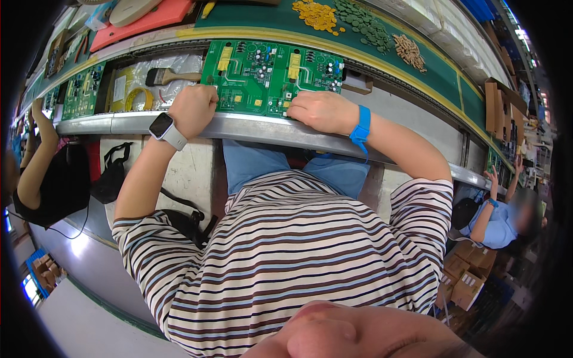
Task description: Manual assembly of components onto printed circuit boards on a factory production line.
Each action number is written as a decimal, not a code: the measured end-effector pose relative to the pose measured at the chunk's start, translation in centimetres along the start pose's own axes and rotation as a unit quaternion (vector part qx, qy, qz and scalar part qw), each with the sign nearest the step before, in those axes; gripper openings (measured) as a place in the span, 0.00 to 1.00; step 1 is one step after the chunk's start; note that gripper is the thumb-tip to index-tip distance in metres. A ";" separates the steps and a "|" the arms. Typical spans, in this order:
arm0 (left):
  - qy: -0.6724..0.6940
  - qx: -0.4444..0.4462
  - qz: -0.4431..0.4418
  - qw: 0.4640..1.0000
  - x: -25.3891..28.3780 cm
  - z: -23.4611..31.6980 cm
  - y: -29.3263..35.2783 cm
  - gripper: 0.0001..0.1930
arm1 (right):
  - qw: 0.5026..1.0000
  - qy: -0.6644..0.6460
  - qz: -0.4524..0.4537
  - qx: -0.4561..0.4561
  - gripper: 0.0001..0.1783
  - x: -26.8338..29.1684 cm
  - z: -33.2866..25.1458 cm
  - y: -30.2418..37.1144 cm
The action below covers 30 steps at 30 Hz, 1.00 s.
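Observation:
A green circuit board panel (pixel 248 86) with two matching halves lies on the metal rails in front of me. Yellow blocks, small blue parts and yellow square parts stand on it. At its lower left edge my left hand (pixel 194 110) is closed in a fist; whatever is inside the fingers is hidden. My right hand (pixel 322 111) rests over the lower part of the right half, its bent fingertips together beside a small yellow square part (pixel 286 104). I cannot make out what those fingertips hold.
Left of the panel lie a wooden-handled brush (pixel 170 76) and a yellow tape roll (pixel 139 99). Beyond, a green belt (pixel 262 21) carries piles of yellow discs (pixel 316 16), green discs (pixel 364 24) and tan parts (pixel 409 52). A metal rail (pixel 250 125) runs nearest me. Co-workers sit both sides.

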<state>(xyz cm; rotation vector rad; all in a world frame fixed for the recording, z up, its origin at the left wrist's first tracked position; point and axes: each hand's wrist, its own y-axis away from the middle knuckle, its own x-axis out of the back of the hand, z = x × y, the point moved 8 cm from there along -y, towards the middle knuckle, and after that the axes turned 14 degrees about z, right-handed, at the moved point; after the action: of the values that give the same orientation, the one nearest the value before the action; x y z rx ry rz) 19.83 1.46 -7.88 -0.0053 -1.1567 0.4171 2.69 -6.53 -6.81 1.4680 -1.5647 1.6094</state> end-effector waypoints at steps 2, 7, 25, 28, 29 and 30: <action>-0.005 0.005 0.001 1.000 0.0 -0.1 0.0 0.03 | 1.000 -0.003 -0.011 0.009 0.05 0.2 -0.1 -0.3; -0.016 -0.009 0.007 1.000 0.0 0.0 0.0 0.03 | 0.999 0.001 -0.045 0.024 0.04 0.0 -0.2 -0.8; -0.007 -0.002 0.013 1.000 -0.6 -0.8 0.2 0.03 | 0.987 -0.015 -0.038 0.153 0.05 -0.6 -0.7 -1.4; -0.004 -0.005 0.016 1.000 -0.8 -0.9 0.2 0.03 | 0.985 0.001 -0.044 0.167 0.05 -0.5 -1.1 -1.1; -0.006 -0.007 0.016 1.000 -0.7 -0.8 0.2 0.03 | 0.988 0.003 -0.062 0.142 0.07 -0.7 -1.0 -1.0; -0.011 -0.002 0.010 1.000 -0.7 -0.7 0.2 0.03 | 0.990 0.005 -0.080 0.116 0.10 -0.8 -0.8 -0.8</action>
<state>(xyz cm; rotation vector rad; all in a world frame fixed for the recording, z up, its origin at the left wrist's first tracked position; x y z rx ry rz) 20.16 1.55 -8.86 -0.0164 -1.1807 0.4333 3.39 -5.34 -6.99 1.6545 -1.2517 1.7458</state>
